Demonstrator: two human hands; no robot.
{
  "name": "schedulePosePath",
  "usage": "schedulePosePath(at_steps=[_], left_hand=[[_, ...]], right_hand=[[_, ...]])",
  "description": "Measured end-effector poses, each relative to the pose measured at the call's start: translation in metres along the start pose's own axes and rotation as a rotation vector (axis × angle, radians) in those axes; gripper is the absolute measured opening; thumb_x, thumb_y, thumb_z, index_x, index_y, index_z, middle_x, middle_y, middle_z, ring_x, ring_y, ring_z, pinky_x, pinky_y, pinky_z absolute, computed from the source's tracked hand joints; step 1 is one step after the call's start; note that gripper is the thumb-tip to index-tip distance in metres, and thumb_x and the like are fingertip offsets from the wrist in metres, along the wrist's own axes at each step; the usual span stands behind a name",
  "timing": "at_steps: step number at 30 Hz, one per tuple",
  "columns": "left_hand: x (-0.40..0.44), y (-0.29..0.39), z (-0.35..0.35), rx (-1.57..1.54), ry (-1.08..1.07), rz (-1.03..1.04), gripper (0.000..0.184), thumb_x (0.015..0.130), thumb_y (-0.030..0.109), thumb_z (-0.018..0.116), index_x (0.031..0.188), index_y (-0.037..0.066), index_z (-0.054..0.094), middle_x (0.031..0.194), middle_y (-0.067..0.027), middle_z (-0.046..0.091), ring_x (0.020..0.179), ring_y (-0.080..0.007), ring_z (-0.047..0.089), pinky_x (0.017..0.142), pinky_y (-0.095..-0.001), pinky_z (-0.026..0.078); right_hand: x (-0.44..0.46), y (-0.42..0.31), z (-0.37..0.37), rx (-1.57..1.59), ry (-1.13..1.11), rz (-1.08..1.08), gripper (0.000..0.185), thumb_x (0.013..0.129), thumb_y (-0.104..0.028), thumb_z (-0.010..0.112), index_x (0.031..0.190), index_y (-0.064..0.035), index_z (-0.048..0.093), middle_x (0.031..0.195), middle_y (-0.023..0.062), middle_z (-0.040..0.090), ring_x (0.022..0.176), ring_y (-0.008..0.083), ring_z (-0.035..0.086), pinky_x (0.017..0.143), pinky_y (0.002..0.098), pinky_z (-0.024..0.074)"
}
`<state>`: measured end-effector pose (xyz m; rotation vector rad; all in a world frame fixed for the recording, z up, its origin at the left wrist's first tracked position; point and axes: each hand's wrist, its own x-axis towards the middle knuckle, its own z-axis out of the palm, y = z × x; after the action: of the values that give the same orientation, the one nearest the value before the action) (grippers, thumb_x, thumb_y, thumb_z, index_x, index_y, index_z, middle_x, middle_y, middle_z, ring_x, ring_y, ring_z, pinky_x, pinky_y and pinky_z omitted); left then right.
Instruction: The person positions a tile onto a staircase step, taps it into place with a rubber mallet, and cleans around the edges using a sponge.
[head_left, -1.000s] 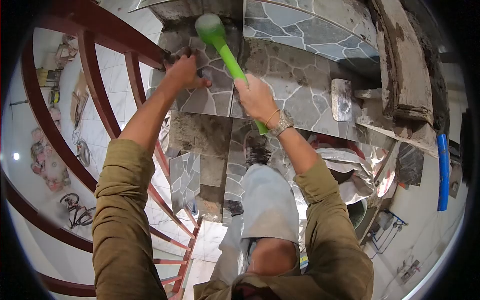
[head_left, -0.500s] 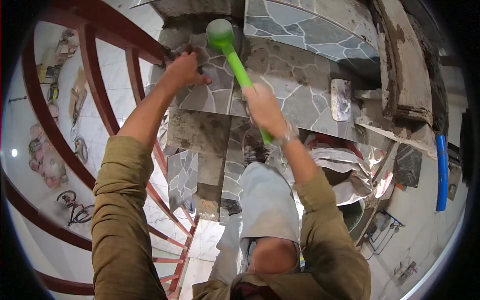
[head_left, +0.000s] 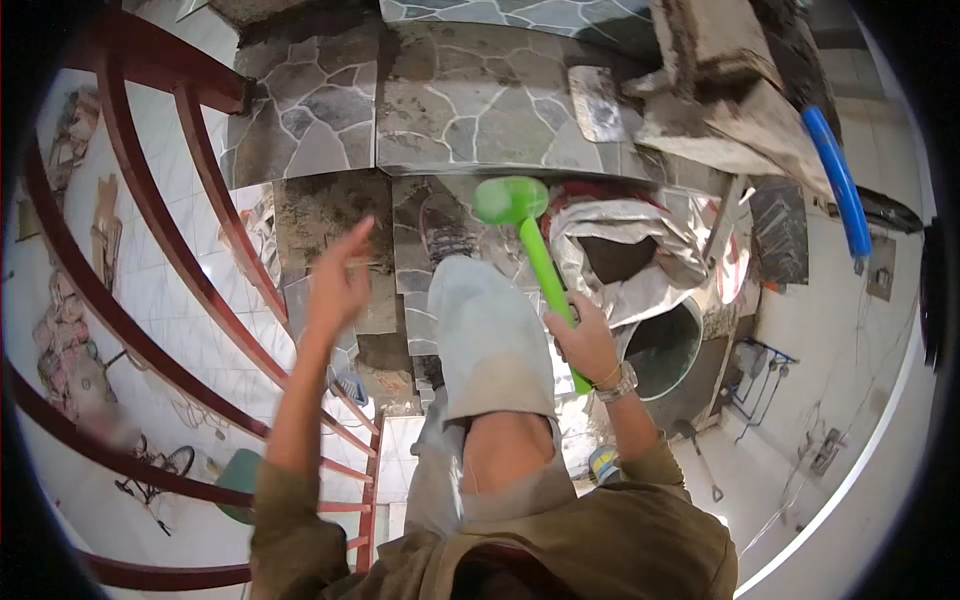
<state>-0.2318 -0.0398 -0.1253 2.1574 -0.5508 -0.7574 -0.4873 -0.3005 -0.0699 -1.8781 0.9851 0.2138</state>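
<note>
My right hand [head_left: 586, 345] is wrapped round the green handle of a mallet [head_left: 543, 260], whose pale-faced head points up and away, over the stair beside an open sack [head_left: 620, 255]. Nothing shows in my left hand [head_left: 342, 275], which hangs over the lower step with its fingers apart, slightly blurred. Beyond both hands lie stone-patterned tiles: one [head_left: 305, 115] at the left by the railing and a wider one [head_left: 470, 100] to its right. A flat metal trowel [head_left: 597, 103] rests on the wider tiled step.
A red-brown metal railing [head_left: 165, 225] curves along the left, with a bicycle [head_left: 150, 480] on the floor below. Right of my knee stand the sack and a round bucket [head_left: 665, 350]. A blue tube [head_left: 838, 182] is at the upper right. My shoe [head_left: 445, 232] is on a step.
My left hand has lifted off the left tile and come back toward me. My right hand has carried the mallet down and right, near the sack. The view has shifted.
</note>
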Motion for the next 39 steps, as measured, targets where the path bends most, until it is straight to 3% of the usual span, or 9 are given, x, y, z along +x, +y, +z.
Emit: schedulePosePath(at_steps=[2, 6, 7, 10, 17, 24, 28, 32, 39], left_hand=[[-0.094, -0.064, 0.063, 0.091, -0.147, -0.011, 0.1, 0.073, 0.008, 0.064, 0.158, 0.016, 0.013, 0.157, -0.0313, 0.016, 0.148, -0.0443, 0.014, 0.12, -0.0467, 0.019], [-0.277, -0.119, 0.144, 0.165, -0.717, -0.581, 0.119, 0.075, 0.063, 0.069, 0.158, 0.012, 0.0, 0.156, -0.0388, 0.001, 0.145, -0.0524, 0.012, 0.116, -0.0592, 0.019], [-0.348, -0.223, 0.211, 0.338, -0.77, -0.474, 0.115, 0.077, 0.066, 0.064, 0.157, 0.009, 0.004, 0.156, -0.0383, 0.006, 0.145, -0.0499, 0.019, 0.116, -0.0578, 0.02], [-0.393, -0.132, 0.174, -0.02, -0.716, -0.836, 0.087, 0.086, 0.059, 0.05, 0.148, 0.0, 0.031, 0.127, -0.0338, 0.057, 0.123, -0.0417, 0.055, 0.104, -0.041, 0.044], [-0.39, -0.12, 0.144, 0.485, -0.811, -0.422, 0.052, 0.093, 0.046, 0.041, 0.103, 0.006, 0.071, 0.104, -0.0272, 0.068, 0.1, -0.0444, 0.065, 0.095, -0.0497, 0.048], [-0.341, -0.096, 0.084, 0.207, 0.06, -0.388, 0.04, 0.093, 0.035, 0.05, 0.083, 0.002, 0.069, 0.075, -0.0231, 0.067, 0.074, -0.0366, 0.069, 0.067, -0.0481, 0.052], [-0.17, -0.028, -0.037, 0.061, 0.617, 0.049, 0.049, 0.083, 0.007, 0.058, 0.131, -0.001, 0.056, 0.129, -0.0228, 0.06, 0.117, -0.0356, 0.058, 0.1, -0.0402, 0.045], [-0.01, 0.036, -0.161, 0.275, 1.0, 0.33, 0.067, 0.082, 0.008, 0.062, 0.145, 0.002, 0.043, 0.144, -0.0206, 0.049, 0.132, -0.0347, 0.048, 0.112, -0.0409, 0.036], [0.097, 0.082, -0.255, 0.454, 1.06, -0.465, 0.091, 0.081, 0.049, 0.066, 0.153, 0.011, 0.026, 0.141, -0.0297, 0.046, 0.131, -0.0411, 0.048, 0.109, -0.0469, 0.038]], right_hand=[[-0.019, 0.028, 0.002, 0.054, -0.111, 0.059, 0.032, 0.085, -0.024, 0.068, 0.101, 0.0019, 0.06, 0.067, 0.0098, 0.063, 0.051, 0.0161, 0.061, 0.05, 0.0328, 0.0485], [-0.044, 0.01, 0.005, 0.144, -0.063, 0.097, 0.028, 0.087, -0.023, 0.066, 0.099, 0.0015, 0.059, 0.066, 0.006, 0.06, 0.049, 0.0127, 0.057, 0.047, 0.0305, 0.0461], [-0.047, 0.013, 0.007, 0.176, -0.031, 0.053, 0.025, 0.088, -0.022, 0.065, 0.097, 0.0011, 0.059, 0.066, 0.0046, 0.059, 0.049, 0.0109, 0.055, 0.045, 0.0291, 0.0444], [-0.032, -0.014, -0.009, 0.212, 0.101, -0.074, 0.028, 0.087, -0.024, 0.066, 0.098, 0.001, 0.059, 0.071, 0.0066, 0.061, 0.054, 0.012, 0.059, 0.048, 0.0296, 0.0465], [0.154, -0.028, -0.057, -0.386, 0.492, -0.256, 0.042, 0.089, -0.037, 0.057, 0.103, 0.0026, 0.062, 0.094, 0.027, 0.067, 0.088, 0.0463, 0.063, 0.077, 0.0527, 0.0504], [0.233, 0.013, -0.053, -0.685, 0.516, -0.358, 0.035, 0.087, -0.029, 0.06, 0.109, -0.0013, 0.059, 0.095, 0.0251, 0.066, 0.09, 0.0414, 0.066, 0.078, 0.0508, 0.0524], [0.223, 0.032, -0.054, -0.955, 0.388, -0.338, 0.038, 0.086, -0.028, 0.061, 0.112, 0.0, 0.058, 0.093, 0.0252, 0.066, 0.087, 0.0422, 0.066, 0.077, 0.0505, 0.0533], [0.025, -0.113, -0.097, -0.267, 0.104, -0.791, 0.028, 0.086, -0.028, 0.065, 0.09, -0.0003, 0.067, 0.085, 0.023, 0.066, 0.082, 0.0416, 0.063, 0.074, 0.0471, 0.0503], [0.034, -0.221, -0.317, -1.016, 0.635, -0.551, 0.046, 0.091, -0.042, 0.058, 0.085, 0.0033, 0.065, 0.077, 0.0222, 0.065, 0.071, 0.0374, 0.065, 0.07, 0.0485, 0.0487]])
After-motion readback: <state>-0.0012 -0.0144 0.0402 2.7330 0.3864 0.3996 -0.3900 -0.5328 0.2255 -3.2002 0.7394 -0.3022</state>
